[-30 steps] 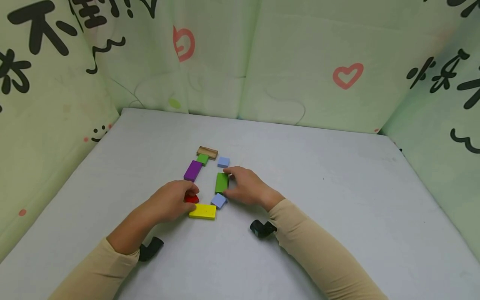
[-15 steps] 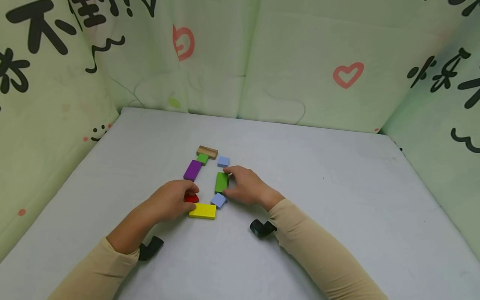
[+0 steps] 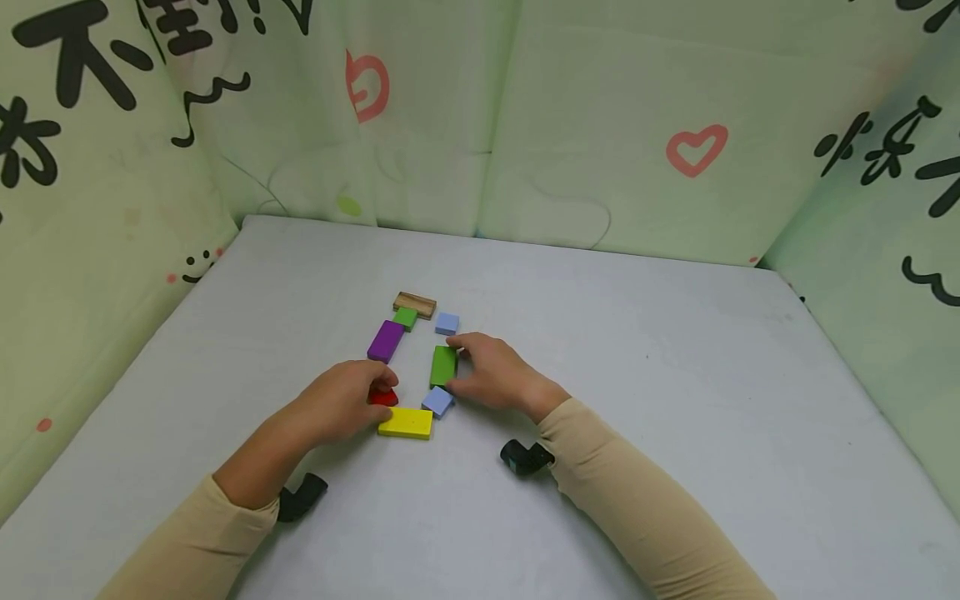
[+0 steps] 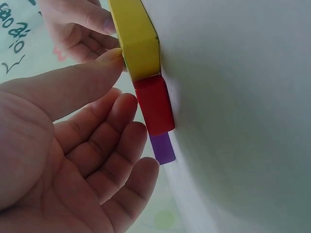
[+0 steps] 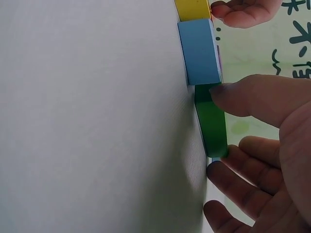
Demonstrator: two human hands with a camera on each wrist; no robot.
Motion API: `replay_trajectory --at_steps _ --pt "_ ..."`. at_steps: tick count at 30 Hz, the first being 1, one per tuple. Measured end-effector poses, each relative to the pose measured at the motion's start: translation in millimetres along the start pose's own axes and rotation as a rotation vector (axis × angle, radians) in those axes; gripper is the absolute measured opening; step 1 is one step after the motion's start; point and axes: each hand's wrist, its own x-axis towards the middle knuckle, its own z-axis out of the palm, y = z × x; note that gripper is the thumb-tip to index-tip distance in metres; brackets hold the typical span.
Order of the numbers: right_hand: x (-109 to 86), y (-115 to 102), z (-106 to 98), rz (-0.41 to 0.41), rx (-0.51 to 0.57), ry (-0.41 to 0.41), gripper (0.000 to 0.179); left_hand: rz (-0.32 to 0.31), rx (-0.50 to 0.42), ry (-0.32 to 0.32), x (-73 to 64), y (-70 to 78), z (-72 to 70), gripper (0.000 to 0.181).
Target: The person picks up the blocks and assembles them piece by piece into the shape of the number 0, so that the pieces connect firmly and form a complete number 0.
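Several coloured blocks lie in a loose loop on the white table. Over the red block [image 3: 383,398], the left hand [image 3: 341,404] curls its thumb and fingers at the block's two ends, partly hiding it. Its thumb tip also meets the corner of the yellow block [image 3: 406,423], which adjoins the red one in the left wrist view. The right hand [image 3: 498,375] pinches the long green block [image 3: 443,366] lengthwise, thumb at the near end and index finger at the far end. A blue block [image 5: 200,52] sits between the green and yellow blocks.
Beyond the left hand are a purple block [image 3: 386,342], a small green block [image 3: 406,318] and a wooden block [image 3: 415,305]. Another light blue block [image 3: 447,323] sits past the right fingers. A printed curtain [image 3: 585,125] borders the table [image 3: 675,400].
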Motion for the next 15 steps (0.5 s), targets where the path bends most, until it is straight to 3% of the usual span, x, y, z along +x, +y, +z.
replay_trajectory --at_steps 15 --pt "-0.4 1.0 0.9 -0.007 -0.002 0.002 0.063 0.001 0.002 0.001 0.2 0.1 0.7 0.035"
